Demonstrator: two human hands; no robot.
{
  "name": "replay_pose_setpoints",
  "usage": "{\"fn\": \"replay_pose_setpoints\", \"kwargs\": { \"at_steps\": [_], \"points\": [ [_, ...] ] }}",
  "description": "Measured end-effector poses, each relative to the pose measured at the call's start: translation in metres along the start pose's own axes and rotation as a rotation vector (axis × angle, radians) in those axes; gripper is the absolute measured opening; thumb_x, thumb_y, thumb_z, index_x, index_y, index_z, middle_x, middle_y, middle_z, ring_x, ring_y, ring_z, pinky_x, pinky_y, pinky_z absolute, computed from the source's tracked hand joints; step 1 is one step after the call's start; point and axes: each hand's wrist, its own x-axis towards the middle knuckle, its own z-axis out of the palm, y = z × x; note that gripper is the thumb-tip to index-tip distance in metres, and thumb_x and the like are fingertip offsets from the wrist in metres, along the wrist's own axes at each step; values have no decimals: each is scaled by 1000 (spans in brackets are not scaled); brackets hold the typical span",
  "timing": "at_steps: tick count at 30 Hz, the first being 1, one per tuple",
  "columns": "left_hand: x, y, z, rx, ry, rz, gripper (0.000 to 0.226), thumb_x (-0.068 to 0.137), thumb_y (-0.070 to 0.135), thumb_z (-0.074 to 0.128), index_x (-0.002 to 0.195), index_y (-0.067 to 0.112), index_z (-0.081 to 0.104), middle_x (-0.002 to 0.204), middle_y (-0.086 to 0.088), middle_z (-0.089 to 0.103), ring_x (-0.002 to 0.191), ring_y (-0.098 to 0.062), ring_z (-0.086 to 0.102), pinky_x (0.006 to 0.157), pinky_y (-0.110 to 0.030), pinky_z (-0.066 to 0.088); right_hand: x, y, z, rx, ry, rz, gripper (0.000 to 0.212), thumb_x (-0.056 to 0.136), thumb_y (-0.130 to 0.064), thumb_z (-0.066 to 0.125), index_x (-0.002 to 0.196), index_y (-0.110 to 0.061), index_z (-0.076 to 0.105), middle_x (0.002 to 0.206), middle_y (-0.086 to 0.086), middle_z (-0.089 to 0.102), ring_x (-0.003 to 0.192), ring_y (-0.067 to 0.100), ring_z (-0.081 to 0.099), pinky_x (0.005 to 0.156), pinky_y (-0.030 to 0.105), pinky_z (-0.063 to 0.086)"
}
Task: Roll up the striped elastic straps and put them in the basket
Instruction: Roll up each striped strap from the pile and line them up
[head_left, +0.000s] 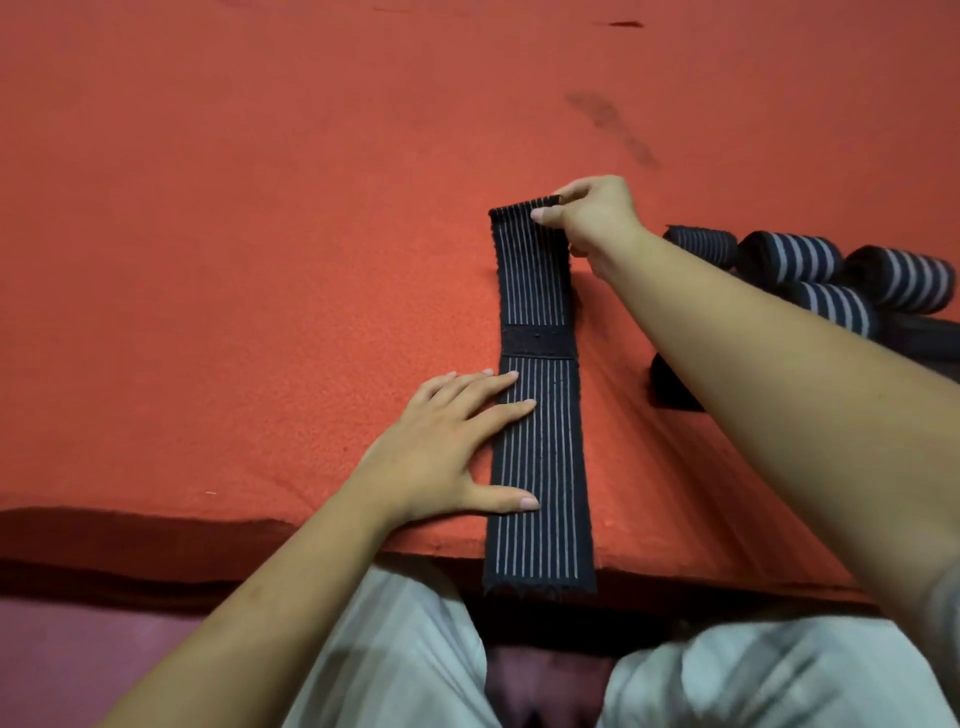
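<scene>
A dark striped elastic strap (539, 431) lies flat and lengthwise on the red felt-covered table (249, 270), its near end hanging over the edge above the person's lap. The left hand (441, 452) rests on it with fingers straight, pressing the strap's left side. The right hand (595, 218) pinches the far end, which is lifted and curled over. Several rolled striped straps (795, 260) sit clustered to the right, well apart from the flat one.

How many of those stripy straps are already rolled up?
4 clearly, right of the flat strap: first roll by the right hand, second roll beside it, third roll at the frame edge, fourth roll in front of them. Dark shapes near the forearm may be more.
</scene>
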Motion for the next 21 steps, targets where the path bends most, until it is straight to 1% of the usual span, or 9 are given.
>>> {"fn": "replay_pose_setpoints", "kwargs": {
  "at_steps": [2, 4, 6, 8, 11, 13, 15, 17, 21],
  "points": [
    [0, -1, 0, -14, -1, -2, 98, 71, 94, 38, 153, 42, 29, 165, 14, 16, 152, -6, 10, 124, -35, 1, -29, -11, -10, 28, -23, -111, 23, 78, -7, 82, 96, -10, 67, 82, 1, 64, 64, 7, 58, 43, 13, 40],
    [1, -1, -2, -51, -7, -15, 95, 71, 93, 39, 151, 41, 34, 164, 16, 20, 151, -5, 13, 125, -36, 4, -63, -15, -21, 47, -40, -229, 16, 79, -5, 81, 89, -9, 69, 73, -2, 62, 54, -1, 55, 44, 11, 38],
    [2, -1, -4, -156, 6, -56, 85, 75, 87, 44, 146, 39, 44, 159, 18, 30, 148, -2, 21, 124, -36, 12, -95, -10, -32, 38, -65, -322, 14, 79, -3, 79, 84, -12, 70, 68, -4, 62, 48, -7, 52, 47, 11, 38],
    [4, -1, -7, -342, 82, -106, 66, 84, 73, 49, 137, 34, 55, 148, 18, 48, 140, -1, 38, 119, -35, 26, -126, 3, -41, 22, -76, -379, 17, 78, -1, 78, 80, -15, 70, 67, -8, 63, 50, -7, 52, 52, 11, 40],
    [2, 10, -15, -783, 284, -235, 34, 97, 44, 52, 122, 24, 65, 122, 12, 68, 119, 0, 58, 103, -23, 40, -171, 27, -49, 27, -76, -397, 19, 78, 4, 76, 82, -13, 70, 69, -12, 66, 60, -8, 58, 63, 10, 44],
    [5, 24, -29, -917, 475, -294, 18, 102, 28, 52, 108, 25, 69, 106, 14, 72, 107, 1, 62, 93, -21, 44, -196, 44, -52, 15, -64, -379, 18, 78, 5, 75, 85, -11, 72, 75, -9, 69, 67, -7, 61, 69, 9, 46],
    [8, 37, -45, -959, 555, -279, 16, 101, 23, 56, 100, 25, 71, 97, 16, 73, 98, 0, 65, 87, -21, 48, -214, 56, -55, 44, -37, -379, 20, 79, 4, 74, 88, -14, 72, 82, -6, 72, 76, 1, 65, 75, 14, 50],
    [10, 48, -61, -963, 527, -209, 11, 95, 17, 65, 96, 24, 73, 91, 14, 75, 90, 0, 66, 83, -19, 49, -225, 62, -60, 74, -13, -423, 25, 80, 4, 73, 90, -19, 71, 87, -5, 73, 84, 9, 68, 82, 22, 52],
    [6, 67, -75, -817, 263, -147, 9, 89, 18, 74, 96, 23, 77, 92, 9, 76, 87, -10, 69, 82, -24, 51, -243, 66, -71, 44, 30, -564, 23, 80, 7, 72, 89, -14, 70, 93, -1, 69, 91, 13, 66, 86, 25, 51]
  ]
}}
